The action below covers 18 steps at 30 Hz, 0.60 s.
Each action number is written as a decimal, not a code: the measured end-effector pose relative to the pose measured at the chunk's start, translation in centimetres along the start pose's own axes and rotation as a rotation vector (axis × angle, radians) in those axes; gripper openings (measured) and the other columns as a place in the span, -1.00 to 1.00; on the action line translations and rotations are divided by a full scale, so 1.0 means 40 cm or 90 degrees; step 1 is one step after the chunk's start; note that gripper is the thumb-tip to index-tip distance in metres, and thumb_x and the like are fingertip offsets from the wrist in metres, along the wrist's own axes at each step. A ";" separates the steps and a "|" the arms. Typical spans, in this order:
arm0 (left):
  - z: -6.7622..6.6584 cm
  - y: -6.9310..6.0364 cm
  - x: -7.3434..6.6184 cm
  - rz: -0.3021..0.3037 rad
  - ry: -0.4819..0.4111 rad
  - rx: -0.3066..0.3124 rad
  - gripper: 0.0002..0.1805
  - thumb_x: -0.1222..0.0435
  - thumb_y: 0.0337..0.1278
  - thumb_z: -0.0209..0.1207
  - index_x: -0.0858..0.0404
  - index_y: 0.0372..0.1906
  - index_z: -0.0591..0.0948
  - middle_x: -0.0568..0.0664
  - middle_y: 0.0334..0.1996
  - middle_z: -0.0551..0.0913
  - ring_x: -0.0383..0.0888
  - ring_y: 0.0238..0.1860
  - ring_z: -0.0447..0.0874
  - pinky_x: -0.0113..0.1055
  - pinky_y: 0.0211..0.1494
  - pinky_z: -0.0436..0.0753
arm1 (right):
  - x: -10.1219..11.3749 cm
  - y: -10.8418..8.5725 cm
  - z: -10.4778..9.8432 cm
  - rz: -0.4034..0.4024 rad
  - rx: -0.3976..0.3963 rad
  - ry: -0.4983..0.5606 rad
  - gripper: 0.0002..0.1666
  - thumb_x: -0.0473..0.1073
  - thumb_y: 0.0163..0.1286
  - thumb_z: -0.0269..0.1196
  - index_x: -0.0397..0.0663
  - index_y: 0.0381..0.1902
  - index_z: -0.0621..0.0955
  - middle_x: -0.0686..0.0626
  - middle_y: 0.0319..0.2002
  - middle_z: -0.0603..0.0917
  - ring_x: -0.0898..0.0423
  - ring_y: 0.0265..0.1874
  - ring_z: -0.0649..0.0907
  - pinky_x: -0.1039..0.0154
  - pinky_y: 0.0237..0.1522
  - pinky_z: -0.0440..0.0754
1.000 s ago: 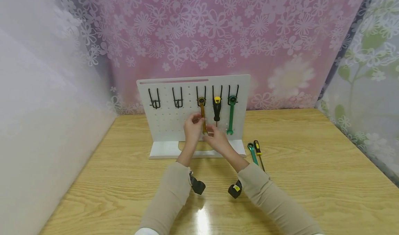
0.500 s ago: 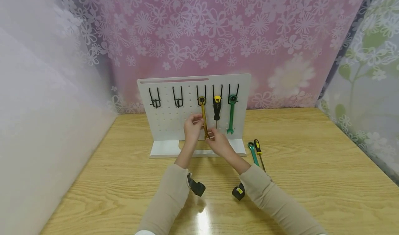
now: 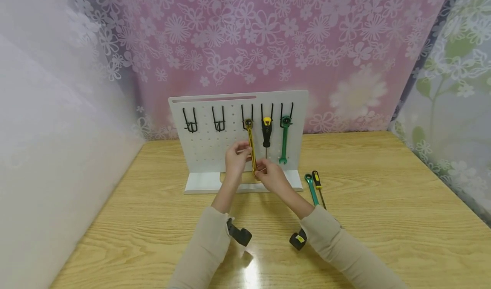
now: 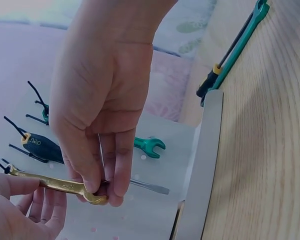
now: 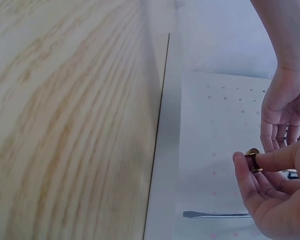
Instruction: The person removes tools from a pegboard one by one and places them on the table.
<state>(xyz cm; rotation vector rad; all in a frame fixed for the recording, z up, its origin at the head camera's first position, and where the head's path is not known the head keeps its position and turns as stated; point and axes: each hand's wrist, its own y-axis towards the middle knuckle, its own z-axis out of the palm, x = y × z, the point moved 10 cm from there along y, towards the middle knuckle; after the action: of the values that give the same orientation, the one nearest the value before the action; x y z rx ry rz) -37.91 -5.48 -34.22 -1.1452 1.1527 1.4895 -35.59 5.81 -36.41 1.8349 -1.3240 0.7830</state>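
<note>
A gold ratcheting combination wrench (image 3: 251,143) has its ring end at the third hook of the white pegboard (image 3: 207,152) and its lower end tilted out toward me. My left hand (image 3: 235,159) holds its shaft between thumb and fingers. At the lower open end, my right hand (image 3: 271,176) pinches the wrench, as the left wrist view also shows. In the right wrist view, only the gold tip (image 5: 253,161) shows between the right thumb and fingers. Right of it hang a black-and-yellow screwdriver (image 3: 267,133) and a green wrench (image 3: 284,142).
Two bare double hooks (image 3: 190,122) are on the board's left side. On the wooden table (image 3: 145,221), right of the board's base, lie a second green wrench (image 3: 311,189) and a smaller screwdriver (image 3: 316,180). A flowered curtain (image 3: 238,37) hangs behind.
The wrench's lower end has swung slightly down and toward me, with my right hand shifting down along with it. My left hand has stayed at the shaft.
</note>
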 end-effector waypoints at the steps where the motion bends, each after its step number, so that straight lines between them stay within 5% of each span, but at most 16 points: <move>1: -0.001 -0.003 -0.002 0.001 -0.001 0.002 -0.82 0.51 0.15 0.11 0.45 -0.13 0.55 0.09 -0.28 0.53 -0.07 -0.27 0.55 -0.28 -0.21 0.62 | 0.003 -0.003 -0.001 -0.001 0.003 0.008 -0.77 -0.39 0.26 0.15 -0.30 -0.10 0.51 -0.08 -0.35 0.60 0.02 -0.38 0.63 0.20 -0.35 0.60; 18: -0.002 -0.055 -0.032 0.001 0.000 0.054 -0.80 0.47 0.17 0.11 0.44 -0.10 0.52 0.11 -0.24 0.53 -0.07 -0.25 0.56 -0.25 -0.18 0.62 | 0.046 -0.065 -0.017 -0.026 0.052 0.050 -0.77 -0.40 0.27 0.15 -0.33 -0.10 0.53 -0.02 -0.42 0.61 0.10 -0.45 0.62 0.25 -0.46 0.60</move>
<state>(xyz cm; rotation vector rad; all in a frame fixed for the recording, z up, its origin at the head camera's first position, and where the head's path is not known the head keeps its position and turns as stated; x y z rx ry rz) -35.52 -5.38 -33.27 -1.0874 1.2053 1.4283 -32.61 5.96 -35.08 1.8693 -1.2177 0.8898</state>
